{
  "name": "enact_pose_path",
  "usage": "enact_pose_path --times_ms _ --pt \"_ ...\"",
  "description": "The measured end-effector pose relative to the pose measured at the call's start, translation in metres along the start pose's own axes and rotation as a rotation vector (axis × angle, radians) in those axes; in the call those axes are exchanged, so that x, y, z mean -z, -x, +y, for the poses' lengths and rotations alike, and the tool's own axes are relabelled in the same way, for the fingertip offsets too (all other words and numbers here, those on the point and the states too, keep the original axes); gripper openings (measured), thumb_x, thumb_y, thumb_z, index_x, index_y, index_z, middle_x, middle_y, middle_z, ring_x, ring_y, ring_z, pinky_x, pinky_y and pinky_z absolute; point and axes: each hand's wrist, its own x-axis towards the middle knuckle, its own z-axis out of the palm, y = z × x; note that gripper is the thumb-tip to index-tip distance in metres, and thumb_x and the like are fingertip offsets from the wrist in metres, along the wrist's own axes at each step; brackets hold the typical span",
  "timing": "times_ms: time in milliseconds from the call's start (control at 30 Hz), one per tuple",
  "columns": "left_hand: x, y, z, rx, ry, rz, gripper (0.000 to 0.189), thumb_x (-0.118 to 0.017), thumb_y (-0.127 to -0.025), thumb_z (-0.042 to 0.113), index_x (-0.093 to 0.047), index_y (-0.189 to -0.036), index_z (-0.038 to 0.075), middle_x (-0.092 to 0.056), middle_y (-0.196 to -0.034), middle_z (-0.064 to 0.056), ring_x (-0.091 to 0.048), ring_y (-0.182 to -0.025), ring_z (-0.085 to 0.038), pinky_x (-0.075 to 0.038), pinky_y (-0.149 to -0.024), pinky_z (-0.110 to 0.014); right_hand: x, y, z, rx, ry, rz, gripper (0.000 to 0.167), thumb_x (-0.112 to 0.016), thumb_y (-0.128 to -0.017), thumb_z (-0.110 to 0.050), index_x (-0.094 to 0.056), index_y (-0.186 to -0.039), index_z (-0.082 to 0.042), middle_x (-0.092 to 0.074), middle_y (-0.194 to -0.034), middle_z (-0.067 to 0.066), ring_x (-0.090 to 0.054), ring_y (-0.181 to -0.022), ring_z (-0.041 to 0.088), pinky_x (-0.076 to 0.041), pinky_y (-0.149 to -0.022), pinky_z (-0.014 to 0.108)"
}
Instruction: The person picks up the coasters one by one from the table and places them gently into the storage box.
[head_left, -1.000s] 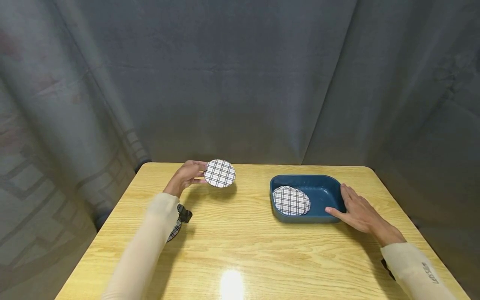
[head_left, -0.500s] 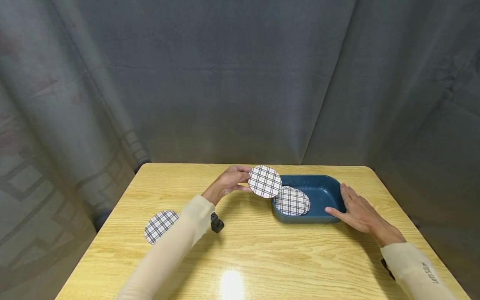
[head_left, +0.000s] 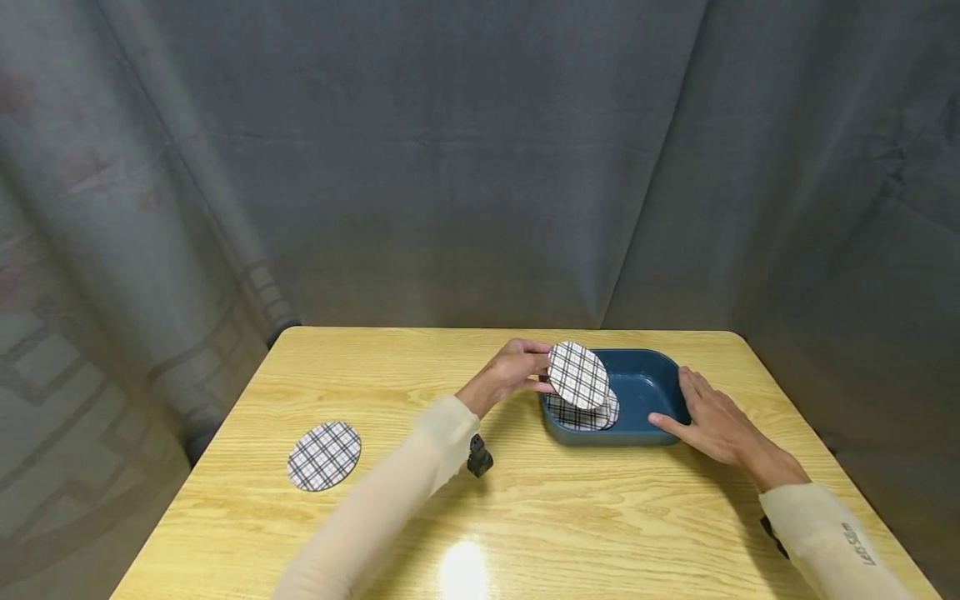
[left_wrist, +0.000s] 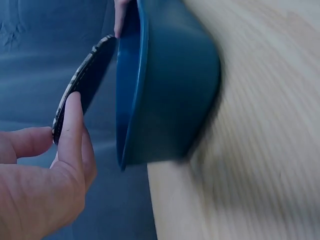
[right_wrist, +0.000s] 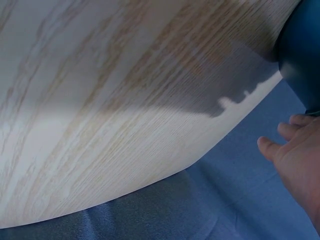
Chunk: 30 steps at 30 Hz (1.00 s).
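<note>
My left hand point(head_left: 516, 367) pinches a round plaid coaster point(head_left: 577, 375) by its edge and holds it tilted over the left end of a dark blue tray point(head_left: 651, 377). In the left wrist view the coaster point(left_wrist: 85, 82) is seen edge-on beside the tray's rim point(left_wrist: 131, 90), thumb and fingers point(left_wrist: 70, 140) on it. More plaid coasters point(head_left: 594, 413) lie flat inside the tray, partly hidden by the held one. My right hand point(head_left: 712, 421) rests with straight fingers against the tray's right end; its fingertips point(right_wrist: 280, 145) show in the right wrist view.
Another plaid coaster point(head_left: 324, 455) lies on the wooden table point(head_left: 480, 517) at the front left. A grey curtain point(head_left: 480, 167) hangs behind and beside the table. The table's right edge point(right_wrist: 200, 160) runs close to my right hand.
My left hand has carried the coaster from the table's back left to the right, until it is over the tray. The coaster at front left has come into view. My right hand has stayed put.
</note>
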Motion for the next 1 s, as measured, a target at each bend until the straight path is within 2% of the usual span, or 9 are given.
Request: enact_pose_path --times_ms 300,400,567,700,767,900,1000 --pt "-0.025 -0.003 -0.012 0.023 -0.075 0.002 0.035 -0.050 -0.100 -0.002 -0.053 -0.134 -0.006 -0.064 -0.118 -0.017 -0.066 -0.107 -0.028 -0.058 -0.088 -0.043 0.000 -0.001 -0.003 -0.002 -0.015 -0.008 0.108 -0.059 -0.092 -0.059 -0.009 -0.152 0.016 -0.014 -0.157 0.039 -0.019 -0.142 0.057 -0.021 -0.110 0.072" --pt "-0.028 -0.001 -0.011 0.007 -0.125 0.002 0.032 -0.050 -0.100 -0.004 -0.056 -0.132 -0.007 -0.061 -0.126 -0.020 -0.063 -0.114 -0.031 -0.058 -0.088 -0.042 0.000 -0.001 -0.003 0.001 -0.021 -0.013 0.108 -0.059 -0.092 -0.058 -0.009 -0.152 0.016 -0.013 -0.157 0.039 -0.018 -0.143 0.057 -0.021 -0.110 0.072" --pt "-0.023 0.006 -0.003 -0.046 -0.205 0.050 0.030 -0.051 -0.101 -0.001 -0.057 -0.130 -0.006 -0.055 -0.134 -0.024 -0.057 -0.123 -0.038 -0.057 -0.092 -0.044 0.002 -0.001 -0.001 0.003 -0.019 -0.016 0.107 -0.059 -0.093 -0.058 -0.008 -0.152 0.015 -0.013 -0.157 0.039 -0.018 -0.143 0.057 -0.021 -0.110 0.072" --pt "-0.005 0.011 0.001 -0.097 -0.248 0.074 0.029 -0.051 -0.100 -0.003 -0.056 -0.129 -0.008 -0.056 -0.130 -0.028 -0.056 -0.121 -0.042 -0.056 -0.093 -0.048 0.003 -0.001 0.000 0.004 -0.018 -0.016 0.107 -0.059 -0.093 -0.058 -0.007 -0.153 0.015 -0.013 -0.157 0.039 -0.018 -0.143 0.057 -0.021 -0.110 0.073" --pt "0.009 0.016 0.000 -0.120 -0.329 0.094 0.026 -0.052 -0.100 0.000 -0.059 -0.125 -0.006 -0.059 -0.123 -0.025 -0.058 -0.116 -0.041 -0.058 -0.089 -0.045 0.002 0.000 -0.001 0.003 -0.025 -0.017 0.107 -0.059 -0.093 -0.057 -0.007 -0.153 0.015 -0.012 -0.157 0.039 -0.017 -0.143 0.057 -0.020 -0.110 0.073" --pt "0.043 0.029 -0.002 -0.141 -0.570 0.118 0.022 -0.054 -0.101 0.008 -0.062 -0.120 0.000 -0.063 -0.113 -0.016 -0.063 -0.106 -0.034 -0.059 -0.081 -0.038 0.002 0.000 -0.001 -0.002 -0.028 -0.021 0.107 -0.058 -0.093 -0.058 -0.006 -0.153 0.014 -0.011 -0.157 0.039 -0.016 -0.144 0.057 -0.020 -0.110 0.073" --pt "0.070 0.041 -0.004 -0.123 -0.732 0.134 0.022 -0.057 -0.101 0.013 -0.062 -0.120 0.003 -0.065 -0.112 -0.012 -0.065 -0.102 -0.028 -0.057 -0.083 -0.038 0.004 0.001 -0.001 -0.003 -0.023 -0.021 0.107 -0.058 -0.093 -0.058 -0.007 -0.152 0.015 -0.011 -0.157 0.039 -0.016 -0.144 0.057 -0.020 -0.110 0.073"
